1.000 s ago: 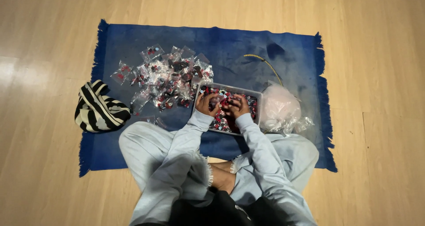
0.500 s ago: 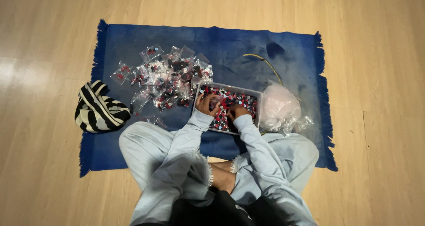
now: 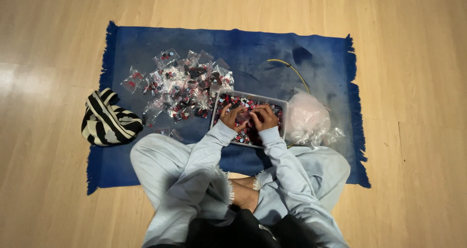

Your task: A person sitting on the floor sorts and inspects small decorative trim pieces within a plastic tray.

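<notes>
I sit cross-legged on a blue rug [image 3: 146, 165]. A clear rectangular tray [image 3: 281, 105] of small red, black and white pieces rests in front of my knees. Both hands are over it, close together. My left hand [image 3: 231, 117] and my right hand [image 3: 265, 117] have their fingers curled, pinching a small clear bag [image 3: 244, 116] between them just above the pieces. A pile of several small filled clear bags [image 3: 182, 85] lies on the rug to the left of the tray.
A crumpled clear plastic bag [image 3: 305, 116] lies right of the tray, with a thin yellow cord [image 3: 292, 68] behind it. A black-and-white striped pouch [image 3: 108, 119] sits at the rug's left edge. Light wooden floor [image 3: 413, 58] surrounds the rug.
Both hands have shifted slightly toward me within the tray and stay close together. Nothing else has moved.
</notes>
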